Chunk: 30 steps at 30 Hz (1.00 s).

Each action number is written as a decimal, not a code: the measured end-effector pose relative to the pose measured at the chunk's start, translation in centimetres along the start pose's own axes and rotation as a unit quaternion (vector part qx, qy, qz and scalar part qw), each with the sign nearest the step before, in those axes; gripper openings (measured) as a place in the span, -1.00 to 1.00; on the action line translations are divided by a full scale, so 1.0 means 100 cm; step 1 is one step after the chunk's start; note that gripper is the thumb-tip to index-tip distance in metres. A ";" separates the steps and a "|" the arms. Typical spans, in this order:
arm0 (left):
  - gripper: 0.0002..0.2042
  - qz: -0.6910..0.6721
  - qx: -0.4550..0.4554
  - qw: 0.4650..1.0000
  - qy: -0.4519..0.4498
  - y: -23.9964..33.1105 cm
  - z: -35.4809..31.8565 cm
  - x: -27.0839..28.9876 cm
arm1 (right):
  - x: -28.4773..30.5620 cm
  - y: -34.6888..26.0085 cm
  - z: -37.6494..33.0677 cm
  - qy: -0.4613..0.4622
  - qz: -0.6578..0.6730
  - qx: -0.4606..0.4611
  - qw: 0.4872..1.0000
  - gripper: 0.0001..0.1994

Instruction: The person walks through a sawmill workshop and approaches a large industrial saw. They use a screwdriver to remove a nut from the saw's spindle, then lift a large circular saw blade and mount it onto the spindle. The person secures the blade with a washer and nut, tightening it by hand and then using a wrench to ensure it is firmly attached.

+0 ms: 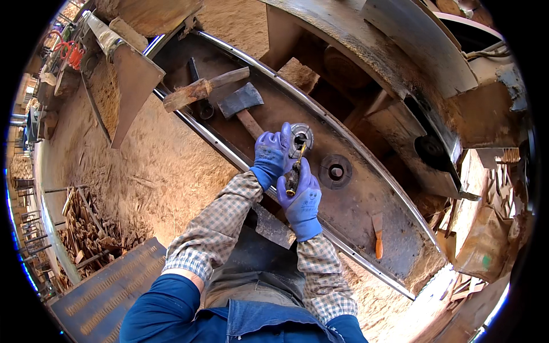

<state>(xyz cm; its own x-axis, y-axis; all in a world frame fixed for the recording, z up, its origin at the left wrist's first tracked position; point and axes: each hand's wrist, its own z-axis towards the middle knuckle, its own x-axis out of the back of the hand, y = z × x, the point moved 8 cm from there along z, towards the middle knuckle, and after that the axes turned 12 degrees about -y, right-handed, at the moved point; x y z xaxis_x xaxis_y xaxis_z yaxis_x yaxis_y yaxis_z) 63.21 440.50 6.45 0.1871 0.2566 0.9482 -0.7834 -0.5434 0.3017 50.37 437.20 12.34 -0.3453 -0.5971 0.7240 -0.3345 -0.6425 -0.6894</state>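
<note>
Both my hands wear purple-blue work gloves. My left hand (271, 155) is closed round the near side of a round, slotted metal part (307, 132), its thumb along the edge. My right hand (304, 201) grips a screwdriver (292, 182) with a dark and yellow handle. Its shaft points away from me, and the tip reaches the metal part's opening; whether it touches is too small to tell. Just right of the hands, a dark round flange with a central hub (335, 172) sits on the long metal panel (366, 200).
Left of my hands on the panel lie an axe (241, 101), a piece of wood (200, 90) and a dark wrench (203, 108). An orange-handled scraper (378, 243) lies at right. Raised metal rails edge the panel. Curved machine housing (366, 51) rises beyond; sawdust (137, 177) covers the ground.
</note>
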 end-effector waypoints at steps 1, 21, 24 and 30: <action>-0.08 -0.004 0.009 1.000 -0.014 0.000 0.003 0.001 | 0.003 -0.001 0.000 0.009 -0.004 0.008 1.000 -0.26; 0.15 0.015 -0.054 0.979 -0.195 -0.055 0.031 0.007 | -0.012 0.002 0.003 -0.159 -0.144 0.081 0.973 -0.15; 0.15 0.008 -0.081 0.972 -0.220 -0.057 0.038 0.008 | -0.012 0.008 0.002 -0.178 -0.175 0.068 0.966 -0.12; 0.08 0.014 -0.112 0.970 -0.217 -0.060 0.040 0.004 | -0.028 0.001 0.011 -0.170 -0.221 0.102 0.955 -0.06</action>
<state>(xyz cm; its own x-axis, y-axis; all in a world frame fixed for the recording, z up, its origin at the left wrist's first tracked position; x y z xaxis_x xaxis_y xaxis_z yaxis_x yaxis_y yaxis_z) 70.36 440.62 5.46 0.3582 -0.1435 0.9226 -0.8917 -0.3455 0.2924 52.24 438.34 10.26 0.1063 -0.3444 0.9328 -0.1917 -0.9276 -0.3207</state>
